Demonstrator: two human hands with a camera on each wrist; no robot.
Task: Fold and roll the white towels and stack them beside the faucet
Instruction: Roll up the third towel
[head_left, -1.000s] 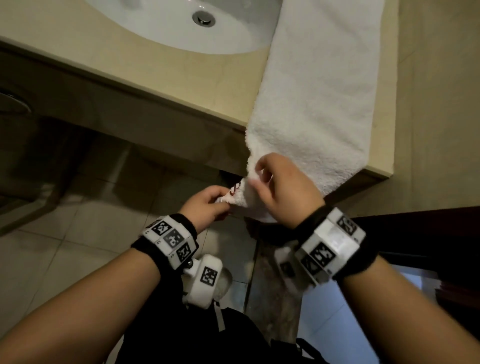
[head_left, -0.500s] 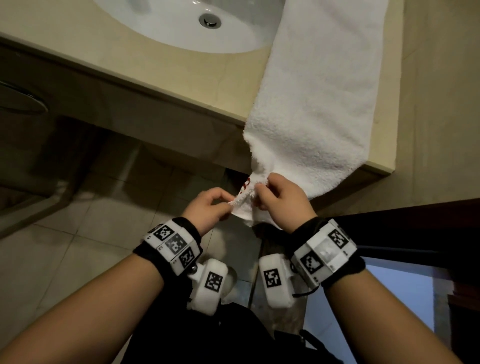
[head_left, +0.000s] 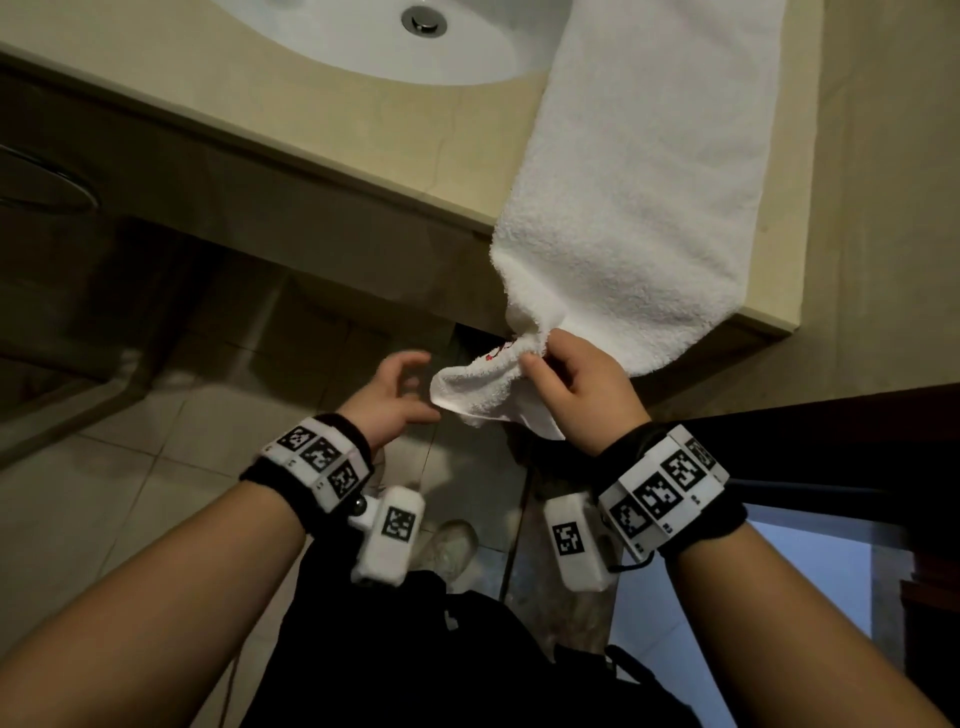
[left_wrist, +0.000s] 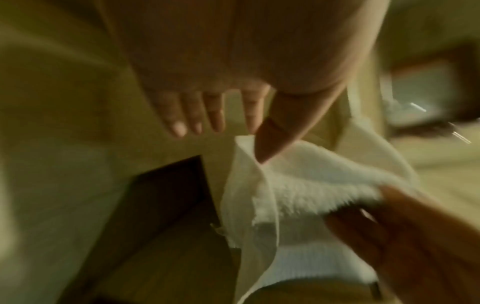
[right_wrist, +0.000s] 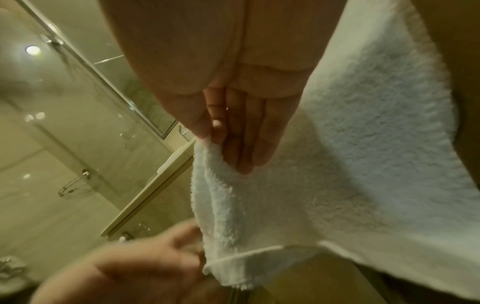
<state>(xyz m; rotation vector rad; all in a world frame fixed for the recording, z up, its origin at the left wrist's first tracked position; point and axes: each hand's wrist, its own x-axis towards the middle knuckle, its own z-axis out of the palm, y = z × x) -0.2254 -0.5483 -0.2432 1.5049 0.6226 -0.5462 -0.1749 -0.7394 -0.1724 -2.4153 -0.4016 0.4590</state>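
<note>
One towel (head_left: 639, 171) corner pinched by right hand (head_left: 582, 395) (left hand (head_left: 389, 400) beside).

A towel (head_left: 639, 171) is laid lengthwise on the countertop (head_left: 322, 119), just right of the sink basin (head_left: 337, 36), and its near end is draped over the counter's front edge. That hanging end is pinched from the right by the right hand (head_left: 582, 389), while the left hand (head_left: 389, 400) is held just left of the corner, thumb against the hem. Below both hands, floor tiles (head_left: 104, 499) are spread out.
</note>
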